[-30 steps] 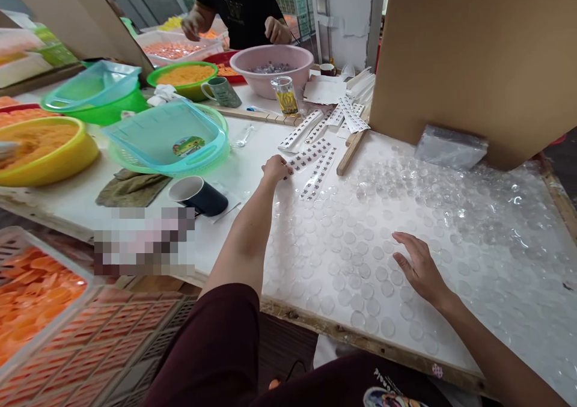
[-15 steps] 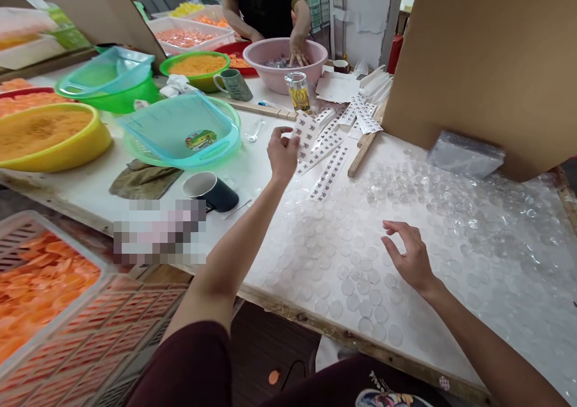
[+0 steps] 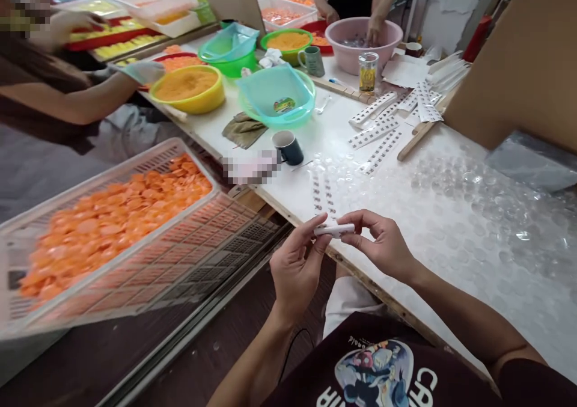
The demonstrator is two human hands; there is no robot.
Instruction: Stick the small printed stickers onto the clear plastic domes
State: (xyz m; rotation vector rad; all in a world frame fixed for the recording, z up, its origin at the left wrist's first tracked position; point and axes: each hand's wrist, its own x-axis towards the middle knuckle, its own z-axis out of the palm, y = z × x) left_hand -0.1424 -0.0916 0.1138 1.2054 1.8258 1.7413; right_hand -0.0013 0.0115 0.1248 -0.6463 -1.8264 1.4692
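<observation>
Between both hands is a white sticker strip (image 3: 322, 193) printed with two rows of small dark figures. Its near end is curled over into a roll, and the rest stretches away above the table edge. My left hand (image 3: 300, 263) pinches the left end of the curl between thumb and fingers. At the right end, my right hand (image 3: 383, 241) grips it the same way. More sticker strips (image 3: 381, 148) lie on the white table past my hands. Clear round discs (image 3: 451, 244) cover the table to the right.
At the left stands a crate (image 3: 216, 205) of orange discs. A dark mug (image 3: 288, 148), a turquoise basket (image 3: 256, 91), a yellow basin (image 3: 216, 97) and a can (image 3: 367, 73) occupy the table. One co-worker reaches into a pink basin (image 3: 390, 52); another sits at left. Cardboard (image 3: 509, 64) rises at right.
My left hand has brought a sticker strip from the pile back towards me. My right hand has come over to it, and both now hold its curled end. The view has swung left.
</observation>
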